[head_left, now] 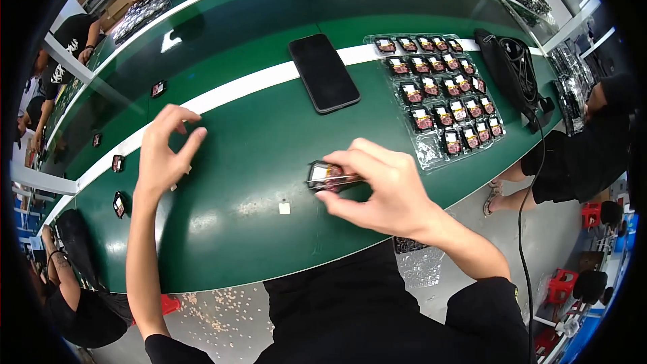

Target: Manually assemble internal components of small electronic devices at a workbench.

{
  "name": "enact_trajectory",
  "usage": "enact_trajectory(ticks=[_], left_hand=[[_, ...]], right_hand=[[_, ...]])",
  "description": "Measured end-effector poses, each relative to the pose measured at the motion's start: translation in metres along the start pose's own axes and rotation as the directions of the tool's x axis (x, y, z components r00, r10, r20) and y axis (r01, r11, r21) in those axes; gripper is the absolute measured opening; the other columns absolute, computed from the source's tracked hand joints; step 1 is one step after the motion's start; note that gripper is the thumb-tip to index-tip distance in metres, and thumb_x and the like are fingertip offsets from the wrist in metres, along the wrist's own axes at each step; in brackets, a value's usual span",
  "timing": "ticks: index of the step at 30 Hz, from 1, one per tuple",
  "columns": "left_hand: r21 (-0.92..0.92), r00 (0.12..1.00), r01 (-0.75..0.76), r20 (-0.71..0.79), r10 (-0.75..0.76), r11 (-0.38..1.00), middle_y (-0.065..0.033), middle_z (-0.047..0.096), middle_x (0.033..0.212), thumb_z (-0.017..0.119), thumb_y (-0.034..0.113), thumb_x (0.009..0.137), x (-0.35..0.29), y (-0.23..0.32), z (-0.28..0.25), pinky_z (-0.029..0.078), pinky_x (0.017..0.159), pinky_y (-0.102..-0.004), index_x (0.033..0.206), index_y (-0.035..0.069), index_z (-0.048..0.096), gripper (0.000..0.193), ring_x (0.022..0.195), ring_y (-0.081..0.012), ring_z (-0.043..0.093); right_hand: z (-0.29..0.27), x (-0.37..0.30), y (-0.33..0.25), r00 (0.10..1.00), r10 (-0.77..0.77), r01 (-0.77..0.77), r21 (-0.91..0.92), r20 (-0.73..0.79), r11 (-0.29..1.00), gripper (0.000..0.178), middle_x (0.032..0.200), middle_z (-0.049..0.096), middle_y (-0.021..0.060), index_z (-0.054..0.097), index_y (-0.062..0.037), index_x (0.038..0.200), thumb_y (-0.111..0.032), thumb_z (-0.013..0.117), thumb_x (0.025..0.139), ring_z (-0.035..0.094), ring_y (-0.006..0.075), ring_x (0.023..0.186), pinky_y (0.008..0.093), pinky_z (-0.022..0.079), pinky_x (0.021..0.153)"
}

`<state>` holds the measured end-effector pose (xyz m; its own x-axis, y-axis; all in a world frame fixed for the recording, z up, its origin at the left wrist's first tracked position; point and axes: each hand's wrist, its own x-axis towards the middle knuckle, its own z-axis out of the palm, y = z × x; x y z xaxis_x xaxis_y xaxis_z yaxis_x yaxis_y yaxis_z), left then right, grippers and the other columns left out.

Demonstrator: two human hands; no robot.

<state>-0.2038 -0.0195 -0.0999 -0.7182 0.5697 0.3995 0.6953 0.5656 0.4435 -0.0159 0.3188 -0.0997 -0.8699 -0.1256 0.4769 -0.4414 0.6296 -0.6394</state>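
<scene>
My right hand [387, 185] pinches a small black-edged item with a white and pinkish label [325, 175] between thumb and fingers, just over the green table; motion blurs it a little. To the left, my left hand [165, 152] hovers with thumb and curled fingers apart and nothing between them. A small pale square [284, 208] lies on the table between my hands. Beyond my right hand, a clear plastic tray [429, 150] carries several similar black-edged items in rows, with bare pockets at its near left corner.
A black phone [325, 74] lies beyond my hands. Right of the tray sits a black pouch [499, 67] with a cable [526, 229] hanging off the table. Several similar items, one a black-edged piece [120, 204], lie along the left. Other people work at the left and far side; another sits at right.
</scene>
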Motion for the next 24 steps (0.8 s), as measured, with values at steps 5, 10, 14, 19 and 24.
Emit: enact_trajectory(ticks=[5, 10, 14, 19, 24], left_hand=[[0.399, 0.967, 0.201, -0.228, -0.116, 0.895, -0.0137, 0.069, 0.140, 0.078, 0.037, 0.103, 0.029, -0.074, -0.002, 0.055, 0.107, -0.0445, 0.134, 0.005, 0.072, 0.044, 0.130, -0.0352, 0.067], [0.399, 0.947, 0.316, -0.188, -0.261, 0.861, -0.0145, 0.073, 0.132, 0.074, 0.036, 0.106, 0.058, -0.114, 0.010, 0.055, 0.105, -0.0462, 0.137, 0.006, 0.070, 0.043, 0.125, -0.0349, 0.068], [0.338, 0.957, 0.265, -0.204, -0.204, 0.903, -0.0169, 0.075, 0.121, 0.073, 0.023, 0.108, 0.053, -0.140, 0.003, 0.056, 0.101, -0.0469, 0.137, 0.003, 0.068, 0.036, 0.115, -0.0367, 0.070], [0.059, 0.990, 0.093, -0.108, -0.087, 0.994, -0.0166, 0.078, 0.117, 0.080, 0.012, 0.098, 0.048, -0.056, 0.018, 0.059, 0.097, -0.0396, 0.142, 0.002, 0.067, 0.048, 0.102, -0.0276, 0.075], [-0.336, 0.956, -0.023, 0.269, 0.119, 0.942, -0.0156, 0.075, 0.141, 0.087, 0.003, 0.087, -0.010, 0.052, 0.028, 0.055, 0.116, -0.0432, 0.156, 0.005, 0.061, 0.074, 0.131, -0.0310, 0.072]], right_hand=[[-0.067, -0.039, 0.023, 0.957, 0.205, -0.267, -0.346, -0.205, 0.899, 0.035, 0.088, 0.070, 0.0084, 0.078, -0.0022, 0.108, -0.018, 0.094, 0.082, 0.072, 0.0244, 0.072, 0.0359, 0.057, 0.064], [-0.083, -0.065, 0.045, 0.946, 0.060, -0.252, -0.606, -0.319, 0.754, 0.038, 0.084, 0.066, 0.0069, 0.077, -0.0016, 0.105, -0.023, 0.097, 0.081, 0.069, 0.0262, 0.065, 0.0373, 0.055, 0.060], [-0.077, -0.062, 0.042, 0.951, 0.049, -0.239, -0.626, -0.305, 0.742, 0.043, 0.086, 0.067, 0.0063, 0.079, -0.0005, 0.108, -0.026, 0.099, 0.080, 0.068, 0.0258, 0.062, 0.0371, 0.053, 0.058], [-0.083, -0.054, 0.029, 0.902, 0.279, -0.383, -0.314, -0.330, 0.869, 0.035, 0.076, 0.054, 0.0015, 0.079, 0.0013, 0.113, -0.010, 0.095, 0.085, 0.046, 0.0106, 0.061, 0.0299, 0.036, 0.054], [-0.047, -0.033, 0.012, 0.938, 0.318, -0.309, 0.088, -0.136, 0.947, 0.016, 0.079, 0.053, 0.0017, 0.073, 0.0033, 0.116, 0.000, 0.077, 0.100, 0.044, 0.0089, 0.063, 0.0289, 0.033, 0.056]])
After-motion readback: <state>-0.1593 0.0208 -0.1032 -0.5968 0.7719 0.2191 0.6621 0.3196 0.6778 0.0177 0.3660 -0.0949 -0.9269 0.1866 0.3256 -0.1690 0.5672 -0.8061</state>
